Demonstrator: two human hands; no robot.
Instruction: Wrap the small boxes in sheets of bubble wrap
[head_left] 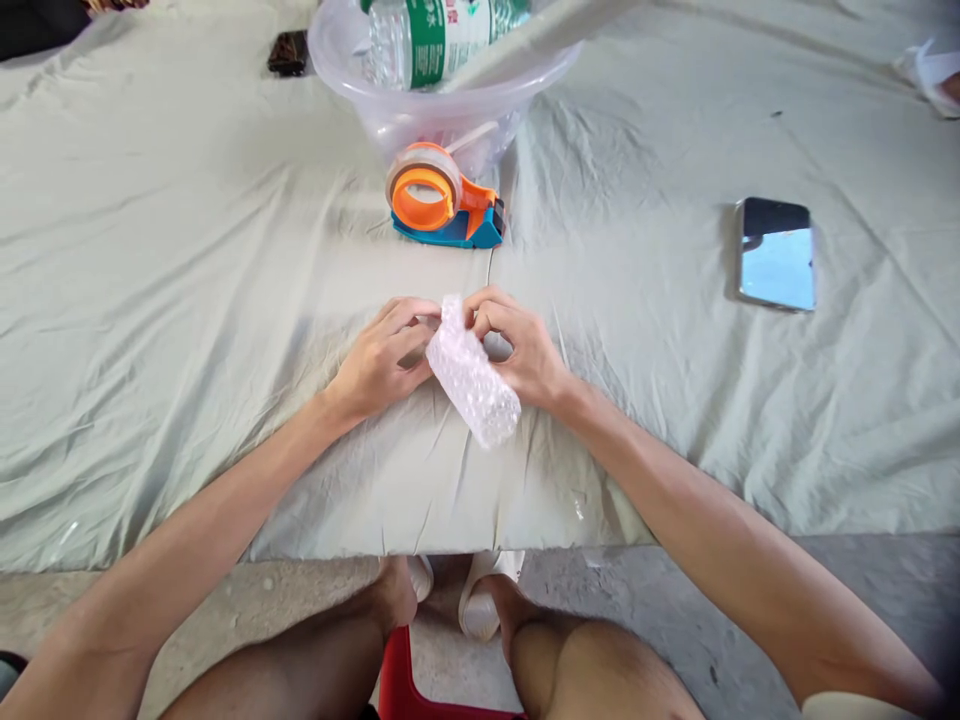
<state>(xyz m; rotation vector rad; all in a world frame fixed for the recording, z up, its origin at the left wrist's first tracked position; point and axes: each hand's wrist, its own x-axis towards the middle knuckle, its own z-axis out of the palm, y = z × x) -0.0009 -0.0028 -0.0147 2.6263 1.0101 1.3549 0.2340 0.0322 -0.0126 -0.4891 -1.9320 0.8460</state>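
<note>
A small bundle of pinkish bubble wrap (474, 385) slants between my hands, over the front part of the cloth-covered table. My left hand (386, 355) pinches its upper left side with bent fingers. On the other side, my right hand (521, 345) has its fingers curled against the upper right side of the bundle. Whatever the wrap encloses is hidden. Just beyond my hands stands an orange and blue tape dispenser (448, 200) with a roll of clear tape on it.
Behind the dispenser, a translucent plastic basin (442, 110) holds a green-labelled bottle (450, 38). A phone (777, 254) lies on the grey-green cloth (667, 330) at the right. A small dark object (288, 53) is left of the basin.
</note>
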